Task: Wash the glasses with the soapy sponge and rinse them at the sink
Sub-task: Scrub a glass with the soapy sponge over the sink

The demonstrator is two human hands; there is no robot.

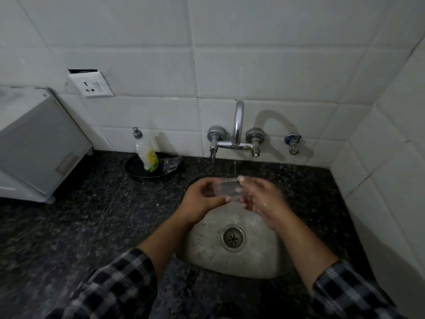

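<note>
Both forearms, in checked sleeves pushed back from the wrists, reach forward over the sink (207, 245) and meet above its far edge. The left hand (202, 196) is turned palm inward, its fingers (208, 184) curled over the top of a clear glass (226, 188) and the thumb pressed along its underside. The right hand (262, 196), wet and a little blurred, wraps its fingers round the glass's other end. The glass lies on its side between the two hands, held in the air under the thin stream from the tap (238, 125), well above the drain (233, 237). A soap bottle (147, 153) stands in a black dish (135, 168) on the dark desk (92, 215).
</note>
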